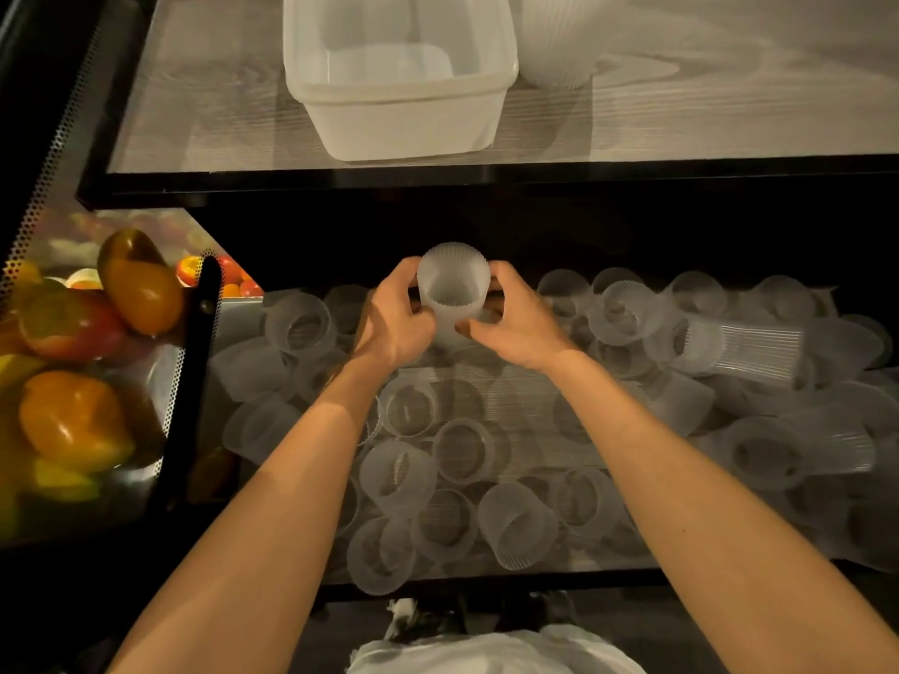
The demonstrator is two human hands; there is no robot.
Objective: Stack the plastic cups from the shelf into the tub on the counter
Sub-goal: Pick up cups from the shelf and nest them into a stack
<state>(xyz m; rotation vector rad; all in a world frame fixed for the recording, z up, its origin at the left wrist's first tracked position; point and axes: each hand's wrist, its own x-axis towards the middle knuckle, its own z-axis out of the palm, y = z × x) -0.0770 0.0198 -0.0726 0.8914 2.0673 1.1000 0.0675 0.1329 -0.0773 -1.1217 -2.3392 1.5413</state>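
Note:
A frosted, ribbed plastic cup (pixel 452 279) is held upright above the lower shelf, its open mouth toward me. My left hand (pixel 396 316) grips its left side and my right hand (pixel 511 318) grips its right side, fingers curled round its base. Several more frosted cups (pixel 457 449) lie jumbled on the lower shelf beneath my forearms. The translucent white tub (pixel 404 124) stands on the wood-grain counter above, and I see no cups inside it.
A ribbed white container (pixel 554 41) stands right of the tub on the counter (pixel 204 109). The counter's black front edge (pixel 486 175) overhangs the shelf. A bin of peppers and tomatoes (pixel 78 342) sits at the left behind a perforated metal wall.

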